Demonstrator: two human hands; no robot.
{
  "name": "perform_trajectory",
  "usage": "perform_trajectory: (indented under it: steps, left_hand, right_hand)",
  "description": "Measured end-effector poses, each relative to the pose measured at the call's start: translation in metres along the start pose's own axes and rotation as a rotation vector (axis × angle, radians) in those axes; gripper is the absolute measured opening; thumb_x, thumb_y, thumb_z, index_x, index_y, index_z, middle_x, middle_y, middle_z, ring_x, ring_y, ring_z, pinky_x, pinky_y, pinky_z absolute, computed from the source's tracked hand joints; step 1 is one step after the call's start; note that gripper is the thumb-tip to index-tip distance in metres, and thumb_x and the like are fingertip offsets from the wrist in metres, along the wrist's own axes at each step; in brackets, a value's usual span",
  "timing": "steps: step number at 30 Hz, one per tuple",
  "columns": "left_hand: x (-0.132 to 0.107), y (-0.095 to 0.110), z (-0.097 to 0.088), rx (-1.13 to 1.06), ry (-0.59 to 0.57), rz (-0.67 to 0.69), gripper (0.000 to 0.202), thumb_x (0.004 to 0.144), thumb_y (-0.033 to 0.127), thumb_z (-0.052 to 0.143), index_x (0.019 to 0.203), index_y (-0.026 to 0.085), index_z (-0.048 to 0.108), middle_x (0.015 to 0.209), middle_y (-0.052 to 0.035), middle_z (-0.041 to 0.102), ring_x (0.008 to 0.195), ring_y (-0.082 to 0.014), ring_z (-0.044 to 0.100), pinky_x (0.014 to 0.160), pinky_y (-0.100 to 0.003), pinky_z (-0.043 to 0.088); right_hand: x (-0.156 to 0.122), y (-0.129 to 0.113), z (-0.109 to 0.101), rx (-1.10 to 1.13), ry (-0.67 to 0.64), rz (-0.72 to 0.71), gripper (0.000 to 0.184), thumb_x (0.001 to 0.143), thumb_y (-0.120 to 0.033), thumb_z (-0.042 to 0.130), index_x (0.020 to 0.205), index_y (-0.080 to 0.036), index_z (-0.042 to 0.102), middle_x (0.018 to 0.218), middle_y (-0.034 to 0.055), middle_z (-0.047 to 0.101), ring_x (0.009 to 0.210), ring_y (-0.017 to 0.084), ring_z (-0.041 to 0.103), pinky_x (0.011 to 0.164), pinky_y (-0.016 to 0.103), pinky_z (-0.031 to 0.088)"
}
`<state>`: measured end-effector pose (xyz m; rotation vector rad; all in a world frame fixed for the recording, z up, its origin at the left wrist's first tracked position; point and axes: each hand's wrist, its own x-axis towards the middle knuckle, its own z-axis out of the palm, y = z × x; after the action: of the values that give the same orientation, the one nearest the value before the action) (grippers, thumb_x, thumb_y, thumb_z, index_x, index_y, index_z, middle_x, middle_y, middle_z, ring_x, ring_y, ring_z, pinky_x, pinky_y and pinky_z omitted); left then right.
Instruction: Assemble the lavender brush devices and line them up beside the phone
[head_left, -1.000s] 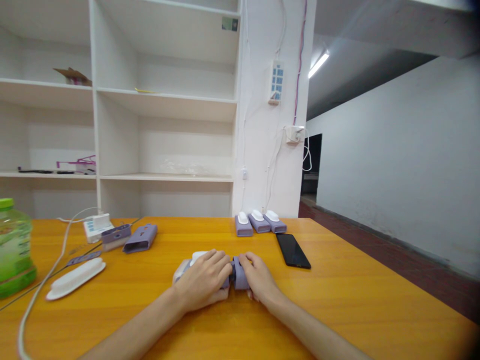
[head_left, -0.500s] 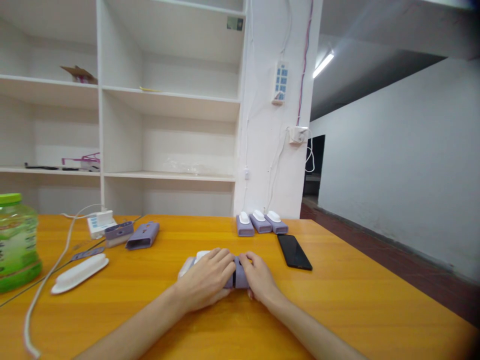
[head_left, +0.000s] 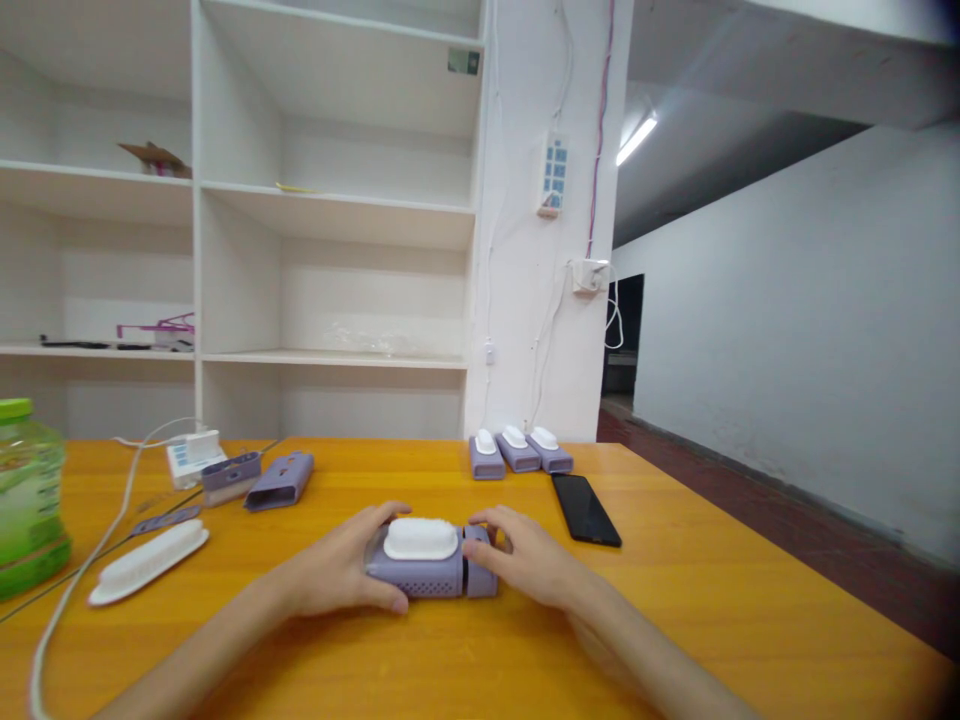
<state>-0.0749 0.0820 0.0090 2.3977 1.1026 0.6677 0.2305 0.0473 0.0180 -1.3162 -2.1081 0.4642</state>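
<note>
A purple plastic case with small holes along its front lies on the table before me. On top of it sits a white oval brush, bristles up. My left hand grips the case's left end, thumb at the front and fingers behind. At the right end, a purple end piece stands apart from the case by a narrow dark gap. My right hand holds this piece, thumb on its top and fingers at the back. To the left lies a loose white brush.
Several purple parts lie at the back left, including a hollow sleeve, beside a power strip. A green-lidded jar and a white cable are at far left. Three purple cases with brushes and a phone are at right.
My left hand has slid left off the top of the case to its left end, uncovering the white brush. My right hand stays at the end piece. The view has shifted slightly.
</note>
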Motion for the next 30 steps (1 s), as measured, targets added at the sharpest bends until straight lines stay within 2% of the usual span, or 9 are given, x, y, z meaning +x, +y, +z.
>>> perform_trajectory:
  steps: [2, 4, 7, 11, 16, 22, 26, 30]
  left_hand:
    - [0.0, 0.001, 0.005, -0.044, 0.023, 0.005, 0.087, 0.063, 0.053, 0.085, 0.137, 0.023, 0.05, 0.134, -0.0079, 0.06, 0.124, -0.0304, 0.056, 0.109, -0.043, 0.042]
    - [-0.001, 0.003, 0.01, -0.051, 0.064, -0.003, 0.082, 0.064, 0.052, 0.084, 0.134, 0.023, 0.053, 0.131, -0.0068, 0.062, 0.121, -0.0306, 0.057, 0.108, -0.043, 0.044]
    - [-0.003, 0.004, 0.014, -0.043, 0.111, -0.02, 0.079, 0.065, 0.052, 0.084, 0.133, 0.023, 0.055, 0.131, -0.0069, 0.062, 0.121, -0.0315, 0.057, 0.108, -0.043, 0.044]
    - [-0.004, 0.004, 0.014, -0.052, 0.099, -0.026, 0.077, 0.066, 0.051, 0.083, 0.132, 0.023, 0.054, 0.129, -0.0064, 0.062, 0.119, -0.0308, 0.058, 0.106, -0.043, 0.045]
    - [-0.004, 0.008, 0.014, -0.058, 0.086, -0.014, 0.075, 0.066, 0.053, 0.084, 0.129, 0.023, 0.056, 0.125, -0.0049, 0.062, 0.116, -0.0288, 0.058, 0.105, -0.04, 0.046]
    - [-0.005, 0.008, 0.016, -0.051, 0.101, -0.025, 0.076, 0.065, 0.054, 0.083, 0.129, 0.024, 0.057, 0.125, -0.0042, 0.063, 0.117, -0.0302, 0.058, 0.104, -0.042, 0.046]
    - [-0.007, 0.009, 0.016, -0.035, 0.105, -0.026, 0.075, 0.064, 0.054, 0.084, 0.128, 0.024, 0.058, 0.126, -0.0049, 0.062, 0.118, -0.0316, 0.057, 0.104, -0.042, 0.046]
    - [-0.003, 0.006, 0.016, -0.058, 0.087, 0.049, 0.072, 0.066, 0.053, 0.084, 0.127, 0.023, 0.058, 0.12, -0.0035, 0.063, 0.112, -0.0276, 0.06, 0.101, -0.04, 0.048]
  right_hand:
    - [-0.001, 0.006, -0.007, 0.045, -0.108, -0.03, 0.078, 0.067, -0.06, 0.083, 0.132, -0.025, 0.061, 0.122, 0.0057, 0.063, 0.105, 0.024, 0.061, 0.089, 0.028, 0.046]
    - [-0.001, 0.012, -0.008, 0.116, -0.172, -0.034, 0.092, 0.056, -0.054, 0.091, 0.136, -0.025, 0.058, 0.122, 0.0049, 0.061, 0.105, 0.023, 0.059, 0.089, 0.029, 0.047]
    - [-0.001, 0.014, -0.003, 0.188, -0.142, -0.035, 0.082, 0.056, -0.05, 0.092, 0.128, -0.024, 0.064, 0.113, 0.003, 0.061, 0.097, 0.022, 0.059, 0.084, 0.028, 0.048]
    - [-0.002, 0.008, 0.0, 0.154, -0.075, -0.071, 0.074, 0.056, -0.052, 0.091, 0.121, -0.024, 0.068, 0.11, 0.0034, 0.06, 0.098, 0.023, 0.058, 0.089, 0.031, 0.047]
    - [-0.003, 0.005, 0.001, 0.157, -0.071, -0.112, 0.074, 0.057, -0.053, 0.091, 0.121, -0.025, 0.069, 0.11, 0.0028, 0.059, 0.1, 0.023, 0.058, 0.092, 0.031, 0.046]
    - [-0.002, 0.008, 0.011, 0.19, -0.064, -0.078, 0.074, 0.056, -0.052, 0.091, 0.122, -0.028, 0.067, 0.114, 0.0027, 0.057, 0.102, 0.022, 0.059, 0.088, 0.028, 0.047]
    - [-0.002, 0.006, 0.011, 0.18, -0.064, -0.09, 0.071, 0.056, -0.053, 0.091, 0.118, -0.026, 0.069, 0.111, 0.0023, 0.057, 0.098, 0.021, 0.059, 0.083, 0.027, 0.048]
    - [-0.003, -0.002, 0.008, 0.095, -0.057, -0.078, 0.07, 0.057, -0.054, 0.09, 0.116, -0.024, 0.068, 0.11, 0.0032, 0.059, 0.099, 0.023, 0.059, 0.085, 0.029, 0.047]
